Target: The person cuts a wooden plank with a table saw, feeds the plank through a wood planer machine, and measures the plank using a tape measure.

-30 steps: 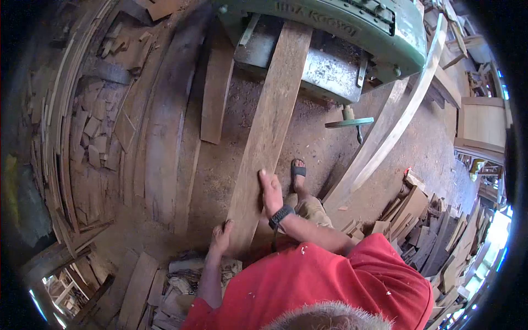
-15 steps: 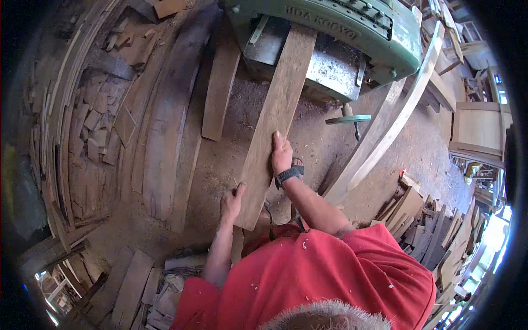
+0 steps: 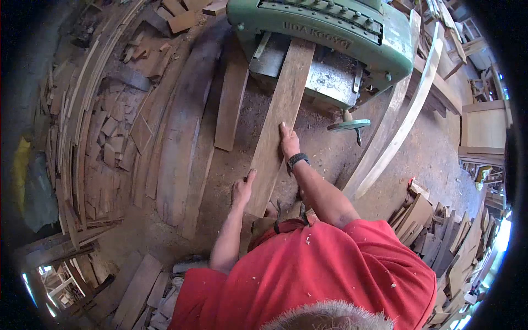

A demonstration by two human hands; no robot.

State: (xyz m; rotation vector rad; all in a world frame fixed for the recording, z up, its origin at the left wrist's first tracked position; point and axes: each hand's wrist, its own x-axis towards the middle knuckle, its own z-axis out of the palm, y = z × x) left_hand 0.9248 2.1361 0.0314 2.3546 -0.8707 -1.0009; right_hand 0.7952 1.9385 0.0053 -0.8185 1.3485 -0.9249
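A long wooden plank runs from in front of my body up to the green planing machine, its far end under the machine's housing and over the metal bed. My left hand grips the plank's left edge near its close end, thumb on top, fingers underneath and hidden. Farther along, my right hand clasps the right edge with its thumb lying on the upper face. A dark watch is on the right wrist.
A green handwheel juts out below the machine bed. Long boards lean at the right; another board lies left of the plank. Offcuts are heaped at the left, and scrap wood is stacked at the lower right.
The plank has slid a little farther into the machine, with both hands moving forward along with it. The camera view has shifted slightly.
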